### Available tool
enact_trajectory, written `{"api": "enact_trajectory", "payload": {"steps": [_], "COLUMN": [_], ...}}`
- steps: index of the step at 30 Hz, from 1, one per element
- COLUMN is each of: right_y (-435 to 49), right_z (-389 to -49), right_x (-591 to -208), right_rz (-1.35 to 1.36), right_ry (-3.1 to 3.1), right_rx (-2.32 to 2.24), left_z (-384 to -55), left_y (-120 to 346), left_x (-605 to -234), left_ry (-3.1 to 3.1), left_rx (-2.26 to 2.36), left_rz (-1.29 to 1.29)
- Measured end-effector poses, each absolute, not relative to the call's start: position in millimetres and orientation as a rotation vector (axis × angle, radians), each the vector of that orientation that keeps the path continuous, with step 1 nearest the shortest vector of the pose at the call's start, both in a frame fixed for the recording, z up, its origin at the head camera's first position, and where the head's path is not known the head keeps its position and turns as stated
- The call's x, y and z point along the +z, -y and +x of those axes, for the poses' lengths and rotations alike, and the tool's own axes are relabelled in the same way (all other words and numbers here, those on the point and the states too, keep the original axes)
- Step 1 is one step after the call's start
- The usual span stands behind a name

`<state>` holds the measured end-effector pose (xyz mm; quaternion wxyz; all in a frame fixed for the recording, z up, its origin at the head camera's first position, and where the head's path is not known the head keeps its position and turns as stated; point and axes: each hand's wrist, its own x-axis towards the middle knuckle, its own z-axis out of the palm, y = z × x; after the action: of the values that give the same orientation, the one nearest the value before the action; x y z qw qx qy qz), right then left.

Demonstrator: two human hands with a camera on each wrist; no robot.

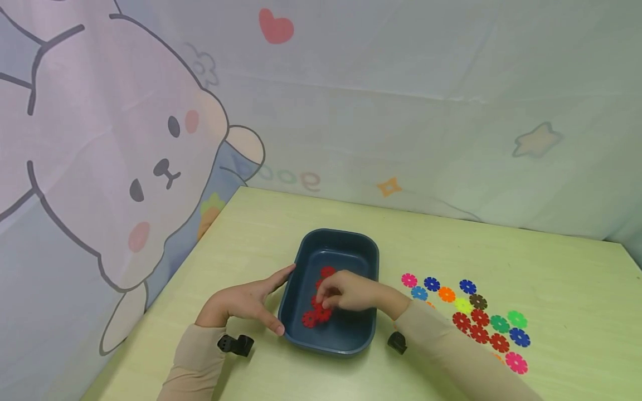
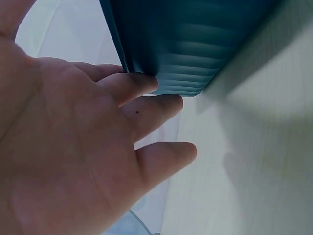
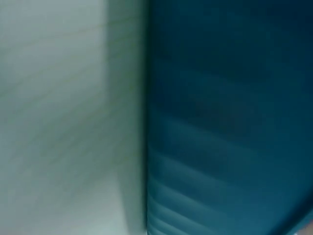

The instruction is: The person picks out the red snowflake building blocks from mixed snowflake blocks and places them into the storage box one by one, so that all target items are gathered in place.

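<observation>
A dark blue rectangular tray [image 1: 328,346] sits on the table with several red plastic flower-shaped discs [image 1: 309,319] inside, grouped toward its left side. My left hand [image 1: 246,301] is spread at the tray's left wall, with fingers and thumb extended against it. The left wrist view shows the palm [image 2: 73,147] and fingertips by the tray's ribbed outer side [image 2: 190,63]. Inside the tray my right hand [image 1: 353,292] bends its fingers down over the red discs. Whether it pinches one is hidden. Only the tray's outer wall [image 3: 220,122] fills the right wrist view, without the hand.
Right of the tray, loose flower discs in many colours lie on the table, among them a pink one [image 1: 516,362], a green one [image 1: 517,319] and a dark red one [image 1: 479,334]. A printed cloth [image 1: 401,111] hangs behind the table [image 1: 567,278].
</observation>
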<state>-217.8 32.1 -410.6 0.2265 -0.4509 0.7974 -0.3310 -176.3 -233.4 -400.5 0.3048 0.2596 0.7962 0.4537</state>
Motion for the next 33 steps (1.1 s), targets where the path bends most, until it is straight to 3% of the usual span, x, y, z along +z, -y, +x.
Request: {"api": "enact_trajectory", "payload": {"steps": [33], "right_y": [-19], "right_z": [-212], "right_x": [-417], "right_rz": [-1.199], "right_ry": [-2.173], "right_rx": [-0.633], "left_z": [-175], "left_y": [234], "left_x": [-400], "left_ry": [-2.102], "left_rx": [1.201], "left_rz": [0.702]}}
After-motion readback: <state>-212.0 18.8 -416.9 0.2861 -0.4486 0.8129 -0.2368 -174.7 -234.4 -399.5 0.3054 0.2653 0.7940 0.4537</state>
